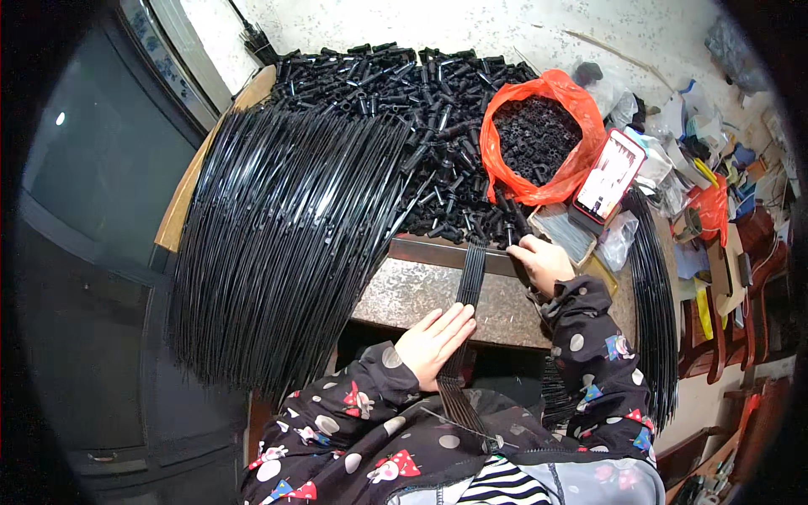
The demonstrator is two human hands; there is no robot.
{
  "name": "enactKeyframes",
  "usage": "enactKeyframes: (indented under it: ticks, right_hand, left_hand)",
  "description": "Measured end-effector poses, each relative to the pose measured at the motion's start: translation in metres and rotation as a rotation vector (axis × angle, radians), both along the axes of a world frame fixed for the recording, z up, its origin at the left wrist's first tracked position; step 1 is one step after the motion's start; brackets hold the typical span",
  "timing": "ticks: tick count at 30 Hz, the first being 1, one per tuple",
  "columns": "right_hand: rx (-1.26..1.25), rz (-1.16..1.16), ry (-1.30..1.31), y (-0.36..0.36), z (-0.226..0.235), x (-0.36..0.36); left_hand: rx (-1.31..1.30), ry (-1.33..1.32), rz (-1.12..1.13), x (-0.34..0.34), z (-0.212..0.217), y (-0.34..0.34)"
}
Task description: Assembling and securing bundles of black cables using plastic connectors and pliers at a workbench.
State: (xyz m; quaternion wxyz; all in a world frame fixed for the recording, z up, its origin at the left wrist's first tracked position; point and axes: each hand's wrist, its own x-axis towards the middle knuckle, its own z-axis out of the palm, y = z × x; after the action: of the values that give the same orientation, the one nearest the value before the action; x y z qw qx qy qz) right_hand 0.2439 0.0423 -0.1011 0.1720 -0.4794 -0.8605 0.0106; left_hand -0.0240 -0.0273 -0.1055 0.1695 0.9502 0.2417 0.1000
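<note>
My left hand (436, 341) lies flat with its fingers stretched out over a narrow row of thin black rods (471, 282). The rods sit side by side, running from the table's raised edge down towards my lap. At the near rim of a heap of short black tubular parts (442, 126) is my right hand (544, 263), its fingers curled and pinched together. Black tubular parts (509, 227) lie right at its fingertips; whatever is in the pinch is too small to make out.
A thick sheaf of long black rods (290, 227) hangs over the table's left side. An orange-red plastic bag (581, 160) of small black pieces stands at the back right, next to a propped phone (610, 177). More black rods (652, 311) hang at the right. The speckled tabletop (412, 295) shows in front.
</note>
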Motion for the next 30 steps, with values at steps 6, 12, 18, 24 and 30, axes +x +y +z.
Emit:
enactKeyframes:
  ticks: [6,12,18,24,30]
  right_hand:
    - [-0.102,-0.072,0.11,0.002,0.001,-0.002]
    - [-0.158,-0.105,0.127,-0.007,0.003,-0.012]
    - [0.014,-0.141,0.254,0.003,-0.01,-0.035]
    - [0.169,-0.305,0.413,0.014,0.017,-0.024]
    - [0.037,-0.466,-0.014,0.005,0.003,0.054]
  left_hand:
    - [0.027,0.009,-0.005,0.004,-0.001,0.001]
    - [0.04,0.025,0.012,-0.001,0.0,-0.004]
    - [0.039,0.017,-0.012,0.002,-0.001,-0.003]
    - [0.026,0.013,-0.005,-0.001,-0.007,-0.006]
    - [0.043,0.032,-0.007,0.001,-0.007,-0.005]
